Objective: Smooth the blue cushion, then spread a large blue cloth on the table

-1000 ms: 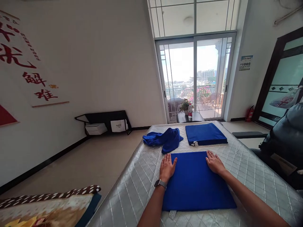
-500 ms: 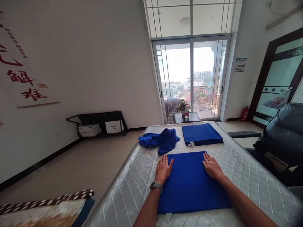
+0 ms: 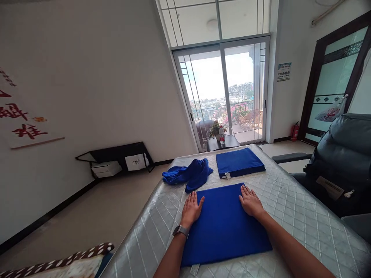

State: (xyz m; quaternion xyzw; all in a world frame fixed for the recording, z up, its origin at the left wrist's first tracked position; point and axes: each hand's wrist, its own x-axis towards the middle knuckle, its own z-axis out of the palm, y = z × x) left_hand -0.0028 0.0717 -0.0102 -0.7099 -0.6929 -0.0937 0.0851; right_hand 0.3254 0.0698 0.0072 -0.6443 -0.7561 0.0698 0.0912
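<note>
A flat blue cloth point(image 3: 223, 227), folded into a rectangle with a white tag at its near edge, lies on the quilted silver mattress point(image 3: 292, 216). My left hand point(image 3: 191, 209) rests flat on its far left edge, fingers stretched forward. On the far right corner my right hand point(image 3: 251, 200) lies flat in the same way, fingers extended. Neither hand grips anything. Beyond them sits a neat stack of folded blue cloths point(image 3: 240, 161) with white tags showing. A crumpled blue cloth point(image 3: 189, 172) lies to its left, just past my left fingertips.
A black armchair point(image 3: 344, 150) stands close along the right side. Past the mattress's far end, a small dark table point(image 3: 226, 143) holds a bottle point(image 3: 222, 135) and a potted plant. Against the left wall is a black rack point(image 3: 116, 156). A patterned blanket point(image 3: 66, 262) shows at lower left.
The camera view has turned and tilted slightly, so the scene sits a little further left. Both hands keep their places on the folded cloth.
</note>
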